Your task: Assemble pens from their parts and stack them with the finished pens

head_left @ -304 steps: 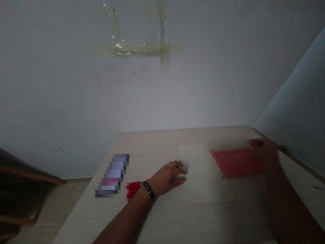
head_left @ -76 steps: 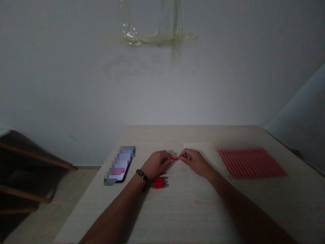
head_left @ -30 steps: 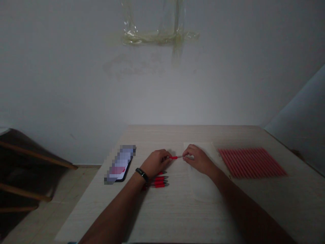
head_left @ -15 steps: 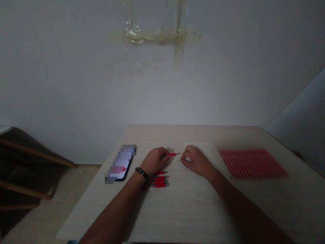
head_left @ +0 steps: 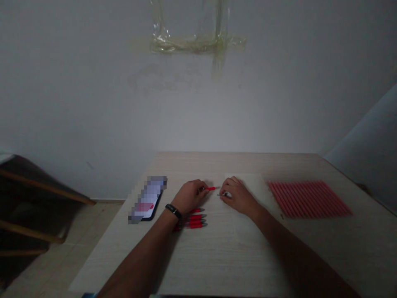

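My left hand (head_left: 190, 194), with a dark band on its wrist, pinches a red pen (head_left: 211, 188) above the table. A thin, pale tip sticks out of the pen's right end. Facing it from the right, my right hand (head_left: 235, 194) is closed, thumb and fingers together, on a small thin grey piece (head_left: 221, 195) too small to name surely. A short gap separates the piece from the pen. Several red pens (head_left: 196, 221) with grey tips lie side by side below my left hand, partly hidden by my wrist and forearm.
A phone (head_left: 150, 203), partly pixelated, lies left on the wooden table (head_left: 198, 265). Several red pencil-like sticks (head_left: 310, 199) lie in a row at right. A pale sheet (head_left: 248, 231) lies under my right hand. A wall (head_left: 198, 120) stands behind the table.
My right fingers have shifted slightly around the small grey piece, and the hand has moved a touch to the left. The left hand and its pen stay in place.
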### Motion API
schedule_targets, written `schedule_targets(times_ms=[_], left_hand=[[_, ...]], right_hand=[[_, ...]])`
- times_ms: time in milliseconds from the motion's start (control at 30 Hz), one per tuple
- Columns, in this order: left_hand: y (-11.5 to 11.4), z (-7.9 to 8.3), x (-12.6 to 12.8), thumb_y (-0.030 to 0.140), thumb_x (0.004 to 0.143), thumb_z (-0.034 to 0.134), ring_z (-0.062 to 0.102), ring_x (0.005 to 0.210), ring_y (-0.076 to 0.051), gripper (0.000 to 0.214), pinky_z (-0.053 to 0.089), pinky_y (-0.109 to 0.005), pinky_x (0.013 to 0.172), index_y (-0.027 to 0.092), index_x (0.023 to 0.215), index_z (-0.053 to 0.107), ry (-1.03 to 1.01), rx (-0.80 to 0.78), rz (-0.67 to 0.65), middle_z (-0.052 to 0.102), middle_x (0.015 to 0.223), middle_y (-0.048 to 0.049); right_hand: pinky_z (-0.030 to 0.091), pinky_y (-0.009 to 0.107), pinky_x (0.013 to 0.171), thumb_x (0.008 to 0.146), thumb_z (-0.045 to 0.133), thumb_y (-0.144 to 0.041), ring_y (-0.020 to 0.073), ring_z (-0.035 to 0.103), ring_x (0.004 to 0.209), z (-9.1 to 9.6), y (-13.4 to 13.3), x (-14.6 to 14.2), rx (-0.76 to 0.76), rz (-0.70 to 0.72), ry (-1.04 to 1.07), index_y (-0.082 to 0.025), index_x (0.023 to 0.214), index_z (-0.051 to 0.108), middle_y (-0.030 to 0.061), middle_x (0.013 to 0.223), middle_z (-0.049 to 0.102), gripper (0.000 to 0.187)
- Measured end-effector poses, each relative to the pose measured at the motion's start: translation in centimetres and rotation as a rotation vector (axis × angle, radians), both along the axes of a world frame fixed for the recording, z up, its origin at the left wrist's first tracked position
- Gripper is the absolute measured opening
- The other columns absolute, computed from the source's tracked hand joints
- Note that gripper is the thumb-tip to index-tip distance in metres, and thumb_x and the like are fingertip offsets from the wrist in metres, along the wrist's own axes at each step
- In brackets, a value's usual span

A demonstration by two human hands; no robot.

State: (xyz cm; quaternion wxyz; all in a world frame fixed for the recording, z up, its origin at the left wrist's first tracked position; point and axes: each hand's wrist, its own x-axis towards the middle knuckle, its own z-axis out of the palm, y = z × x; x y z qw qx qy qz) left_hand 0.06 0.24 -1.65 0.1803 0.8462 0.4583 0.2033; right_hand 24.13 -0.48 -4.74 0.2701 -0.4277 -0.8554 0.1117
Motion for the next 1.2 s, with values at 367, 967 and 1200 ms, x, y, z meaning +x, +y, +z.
schedule_targets(times_ms=[367, 967, 1200], left_hand=[[0.0, 0.0, 0.1, 0.034, 0.096, 0.053, 0.06, 0.077, -0.017, 0.024, 0.042, -0.026, 0.069, 0.018, 0.095, 0.072, -0.001, -0.001, -0.006, 0.069, 0.088, -0.0059], [-1.1, 1.1, 1.0, 0.018, 0.086, 0.058, 0.057, 0.078, -0.016, 0.01, 0.043, -0.026, 0.071, 0.018, 0.092, 0.066, -0.102, -0.052, -0.118, 0.064, 0.089, -0.0044], [-1.1, 1.2, 1.0, 0.026, 0.093, 0.06, 0.059, 0.079, -0.016, 0.013, 0.044, -0.026, 0.073, 0.018, 0.094, 0.069, -0.107, -0.018, -0.123, 0.065, 0.091, -0.0046]], right_hand=[[0.042, 0.039, 0.09, 0.085, 0.073, -0.017, 0.0234, 0.053, 0.098, -0.2, 0.0, 0.0, 0.008, 0.007, -0.003, -0.022, 0.086, 0.068, 0.0049, 0.092, 0.063, 0.007], [0.041, 0.037, 0.091, 0.103, 0.049, -0.031, 0.0199, 0.054, 0.094, 1.0, -0.3, 0.1, 0.017, 0.069, 0.067, -0.021, 0.089, 0.065, 0.0043, 0.092, 0.064, 0.024], [0.041, 0.036, 0.086, 0.103, 0.05, -0.035, 0.0206, 0.054, 0.091, 1.3, -0.4, 0.0, 0.024, 0.073, -0.022, -0.02, 0.085, 0.062, 0.0038, 0.088, 0.064, 0.026]])
